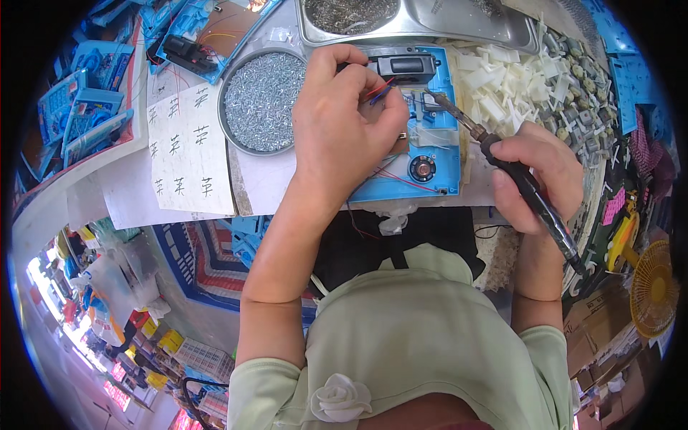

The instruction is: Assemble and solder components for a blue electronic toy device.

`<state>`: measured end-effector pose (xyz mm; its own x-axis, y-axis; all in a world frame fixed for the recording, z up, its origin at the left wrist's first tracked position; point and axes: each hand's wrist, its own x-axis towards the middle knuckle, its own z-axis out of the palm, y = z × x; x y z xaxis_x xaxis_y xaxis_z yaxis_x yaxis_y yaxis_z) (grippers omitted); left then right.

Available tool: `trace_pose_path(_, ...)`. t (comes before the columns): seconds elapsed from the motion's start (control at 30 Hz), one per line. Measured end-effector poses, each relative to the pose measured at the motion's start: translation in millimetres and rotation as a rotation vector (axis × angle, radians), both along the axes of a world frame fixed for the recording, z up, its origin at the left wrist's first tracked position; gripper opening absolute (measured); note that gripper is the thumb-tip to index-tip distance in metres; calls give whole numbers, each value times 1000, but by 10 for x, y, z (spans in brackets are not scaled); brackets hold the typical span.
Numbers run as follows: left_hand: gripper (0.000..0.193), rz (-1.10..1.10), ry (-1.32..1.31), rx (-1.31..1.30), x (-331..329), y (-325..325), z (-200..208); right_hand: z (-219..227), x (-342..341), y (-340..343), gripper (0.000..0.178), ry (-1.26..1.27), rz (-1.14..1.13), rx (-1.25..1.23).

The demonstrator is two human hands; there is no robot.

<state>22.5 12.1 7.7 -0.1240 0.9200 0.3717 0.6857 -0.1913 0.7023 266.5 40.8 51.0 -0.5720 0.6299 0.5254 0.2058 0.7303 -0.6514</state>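
Note:
A blue plastic housing [437, 154] lies open on the bench, with a black part at its top, thin red and blue wires and a small round speaker inside. My left hand [344, 122] rests on the housing and pinches the red and blue wires [380, 92] near the black part. My right hand [537, 175] grips a black soldering iron [527, 190] like a pen. The iron's metal tip [438, 100] points into the housing just right of my left fingers.
A round tin of small silver screws [261, 100] sits left of the housing. Metal trays [430, 25] lie behind it. White plastic pieces [502, 86] and grey parts [580, 93] are heaped at the right. More blue housings [93, 93] and a handwritten paper sheet [186, 154] are at the left.

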Motion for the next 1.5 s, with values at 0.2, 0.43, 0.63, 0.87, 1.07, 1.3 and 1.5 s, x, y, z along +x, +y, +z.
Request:
trace_pose_path(0.2, 5, -2, -18, 54, -7, 12, -34, 4, -12, 5, 25, 4, -1, -1)
trace_pose_path(0.43, 30, -36, 138, 143, -33, 18, 49, 48, 54, -17, 26, 30, -55, 9)
trace_pose_path(0.63, 61, -325, 556, -25, -118, -44, 168, 94, 177, -38, 26, 31, -127, -4)
trace_pose_path(0.87, 61, -322, 572, 6, -88, -80, 148, 199, 219, -116, 27, 41, -168, 6)
trace_pose_path(1.07, 62, -371, 528, 52, -104, -11, 268, 299, 310, -180, 27, 27, -194, 54)
trace_pose_path(1.3, 22, -552, 363, 88, 137, -112, 117, 201, 406, -312, 28, 37, -238, -35)
trace_pose_path(1.5, 16, -456, 121, 68, 70, -208, 103, -139, 161, -369, 35, 249, -346, -251)
